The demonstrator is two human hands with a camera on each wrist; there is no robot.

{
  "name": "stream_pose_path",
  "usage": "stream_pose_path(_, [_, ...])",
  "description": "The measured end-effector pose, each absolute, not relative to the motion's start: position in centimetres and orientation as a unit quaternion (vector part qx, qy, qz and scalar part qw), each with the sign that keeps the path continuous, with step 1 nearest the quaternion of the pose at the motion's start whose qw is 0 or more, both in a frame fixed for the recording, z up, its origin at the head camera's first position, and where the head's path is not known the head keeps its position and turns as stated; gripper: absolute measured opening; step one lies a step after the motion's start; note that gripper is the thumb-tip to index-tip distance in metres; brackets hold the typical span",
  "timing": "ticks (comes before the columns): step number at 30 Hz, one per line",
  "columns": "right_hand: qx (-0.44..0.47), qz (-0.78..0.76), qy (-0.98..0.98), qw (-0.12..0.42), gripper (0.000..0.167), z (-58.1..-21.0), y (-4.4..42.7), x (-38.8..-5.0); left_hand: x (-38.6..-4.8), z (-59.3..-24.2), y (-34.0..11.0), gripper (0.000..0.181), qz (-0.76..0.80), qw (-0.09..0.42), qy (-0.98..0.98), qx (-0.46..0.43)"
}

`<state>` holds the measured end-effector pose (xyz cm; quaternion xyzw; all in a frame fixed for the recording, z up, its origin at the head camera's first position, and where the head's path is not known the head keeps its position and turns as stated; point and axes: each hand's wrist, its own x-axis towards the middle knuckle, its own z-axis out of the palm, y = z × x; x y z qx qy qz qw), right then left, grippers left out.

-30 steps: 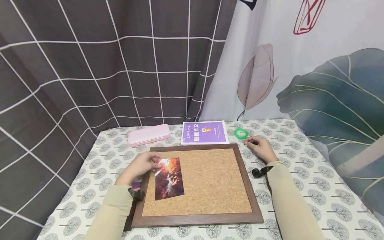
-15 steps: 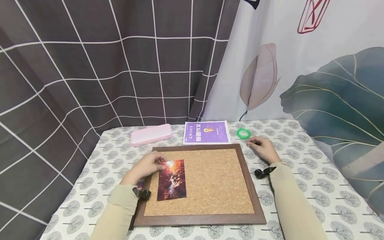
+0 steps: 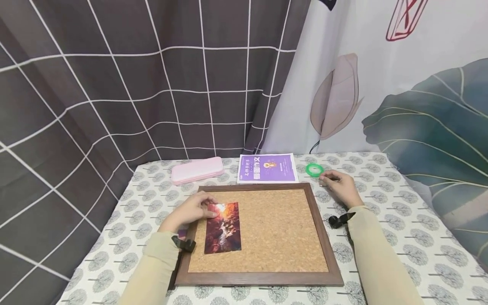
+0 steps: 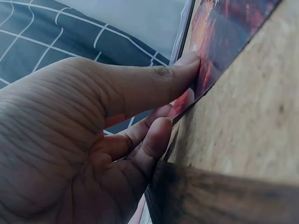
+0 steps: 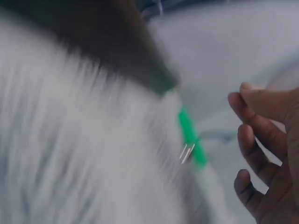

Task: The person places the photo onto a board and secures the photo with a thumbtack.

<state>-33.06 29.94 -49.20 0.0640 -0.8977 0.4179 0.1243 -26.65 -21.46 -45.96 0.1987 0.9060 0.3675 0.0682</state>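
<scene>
My left hand (image 3: 196, 207) pinches the upper left corner of a photo print (image 3: 223, 228), which has orange light and a dark red gorge on it. In the left wrist view, the thumb (image 4: 180, 72) is on the picture side. The photo is over the left part of a cork board (image 3: 282, 228) with a brown wooden frame. Right of the board, my right hand (image 3: 343, 186) is low over the table beside a green ring (image 3: 313, 170). Its thumb and index fingertips meet in the right wrist view; whether anything small is between them cannot be seen.
A pink case (image 3: 197, 170) and a purple-covered booklet (image 3: 267, 168) lie behind the board. Thin shiny metal pieces (image 5: 187, 153) show near the ring. A tree-print cloth (image 3: 122, 231) covers the table; curtains (image 3: 171, 84) hang behind.
The photo has turned slightly, so its edges stand straighter along the board's left side, with my left hand still pinching it. My right hand stays near the ring. The whole view shifts.
</scene>
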Motion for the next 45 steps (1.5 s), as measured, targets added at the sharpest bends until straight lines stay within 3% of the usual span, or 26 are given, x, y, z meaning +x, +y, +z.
stream_pose_path(6, [0.124, 0.425, -0.889, 0.119, 0.034, -44.5, 26.3, -33.2, -26.7, -46.7, -21.2, 0.035, 0.361, 0.068, 0.908, 0.202])
stream_pose_path(11, [0.225, 0.452, -0.858, 0.09, 0.026, -42.2, 19.9, -33.4, -26.8, -47.0, -21.1, 0.034, 0.362, 0.068, 0.909, 0.196])
stream_pose_path(23, [0.389, 0.437, -0.803, -0.112, 0.014, -44.7, 4.3, -32.3, -26.9, -46.7, -21.0, 0.035, 0.369, 0.071, 0.905, 0.199])
stream_pose_path(30, [0.389, 0.387, -0.831, -0.089, 0.005, -48.0, 2.3, -32.7, -26.9, -46.6, -20.7, 0.033, 0.372, 0.069, 0.903, 0.205])
stream_pose_path(45, [0.396, 0.357, -0.842, -0.08, 0.006, -47.7, 1.6, -32.4, -26.9, -46.4, -21.2, 0.034, 0.374, 0.072, 0.903, 0.199])
